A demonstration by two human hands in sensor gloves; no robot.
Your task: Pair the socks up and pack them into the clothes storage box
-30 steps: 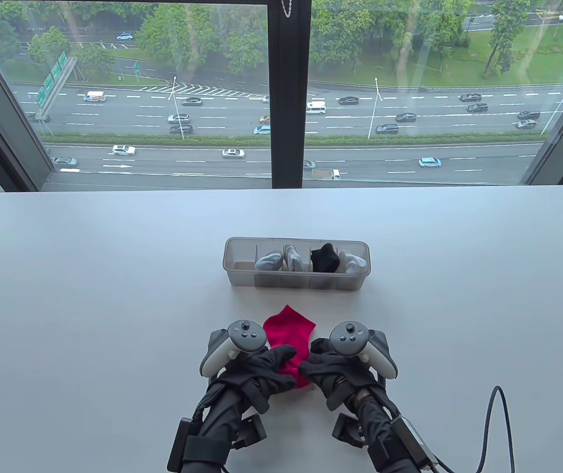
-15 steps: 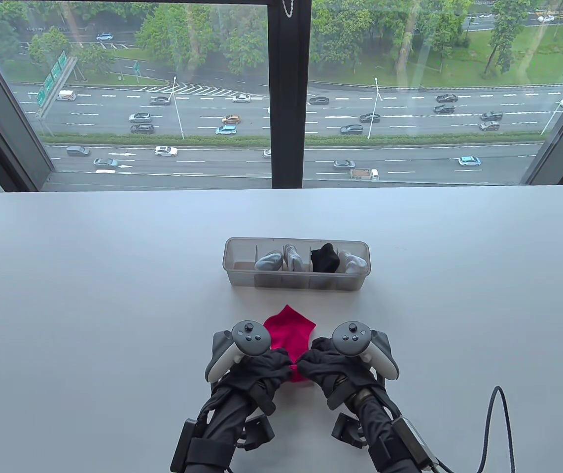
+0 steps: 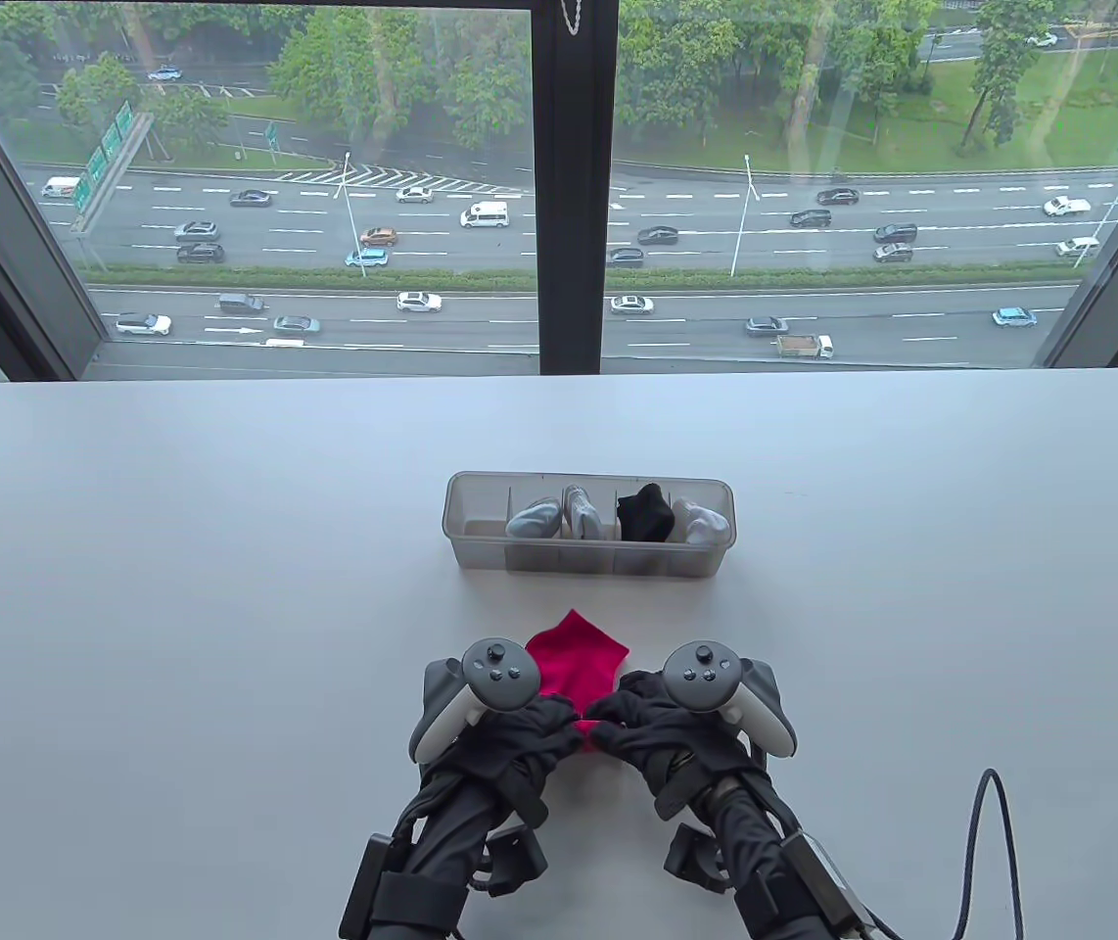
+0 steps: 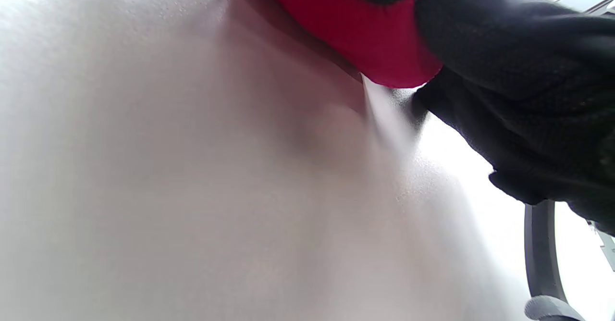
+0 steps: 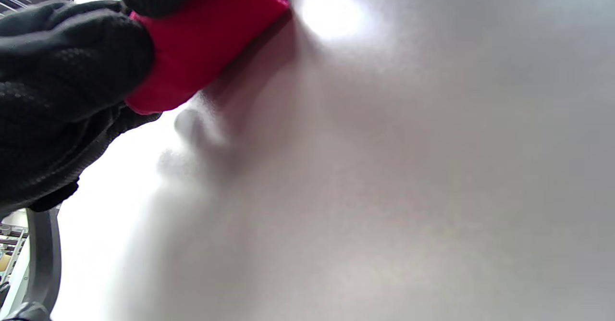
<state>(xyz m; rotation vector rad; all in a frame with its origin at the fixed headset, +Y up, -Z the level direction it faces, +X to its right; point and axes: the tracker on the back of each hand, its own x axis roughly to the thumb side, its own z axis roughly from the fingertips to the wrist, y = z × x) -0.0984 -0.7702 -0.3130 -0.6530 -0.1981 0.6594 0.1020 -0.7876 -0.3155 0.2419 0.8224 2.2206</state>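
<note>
Your inventory, by material. Counter: smooth pale surface with a soft sheen, faintly pebbled up close. Sock: matt magenta knit cloth. Box: translucent, lightly frosted plastic, thin dividers. Your hands, left and right: black woven glove fabric with a fine dotted texture. Trackers: smooth grey and white plastic. Cable: matt black sheath.

Bare table is seen on the left and right of the frame. The box stands in the middle, above the sock. A bare strip lies between them. A cable loops at lower right.
</note>
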